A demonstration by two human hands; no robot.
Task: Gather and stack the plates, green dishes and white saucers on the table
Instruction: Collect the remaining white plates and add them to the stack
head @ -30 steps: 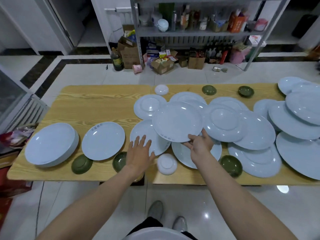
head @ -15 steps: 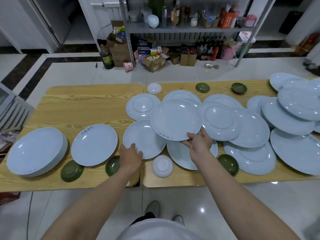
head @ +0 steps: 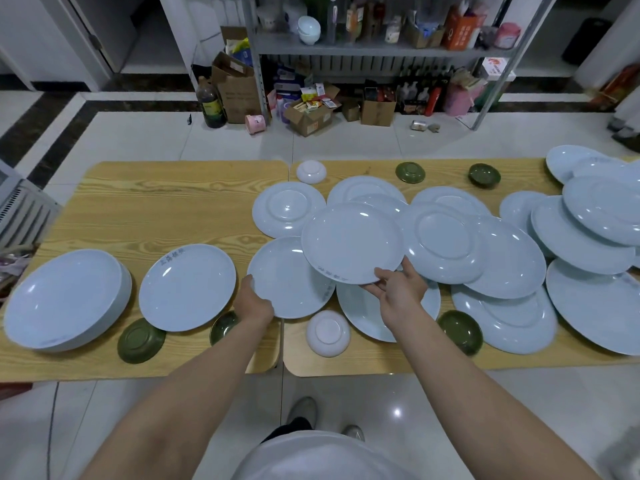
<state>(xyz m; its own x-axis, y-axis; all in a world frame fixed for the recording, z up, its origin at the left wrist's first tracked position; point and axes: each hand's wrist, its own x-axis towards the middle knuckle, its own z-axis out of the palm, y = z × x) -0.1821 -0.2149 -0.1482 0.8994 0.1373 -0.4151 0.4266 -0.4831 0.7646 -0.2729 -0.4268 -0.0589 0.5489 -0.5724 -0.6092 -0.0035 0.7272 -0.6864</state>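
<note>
My right hand (head: 400, 295) grips the near rim of a pale blue plate (head: 351, 242), lifted and tilted above the others. My left hand (head: 254, 301) holds the near left rim of another plate (head: 287, 275) lying on the table. A stack of plates (head: 65, 299) sits at the far left with a single plate (head: 188, 285) beside it. Several more plates overlap across the middle and right. Green dishes (head: 140, 339) (head: 223, 327) (head: 460, 330) line the near edge, two more (head: 410, 172) (head: 484, 174) the far edge. White saucers (head: 328, 332) (head: 311, 171) lie upside down.
Two wooden tables (head: 156, 202) stand pushed together with a narrow gap between them. Behind them a metal shelf (head: 363, 46) holds bottles and boxes, with cardboard boxes (head: 239, 88) and a dark bottle (head: 210, 105) on the tiled floor. A white grille (head: 20, 216) stands at left.
My left hand moved forward from flat near the table edge and closed on the rim of the plate at centre left. My right hand kept the lifted plate, raising it slightly.
</note>
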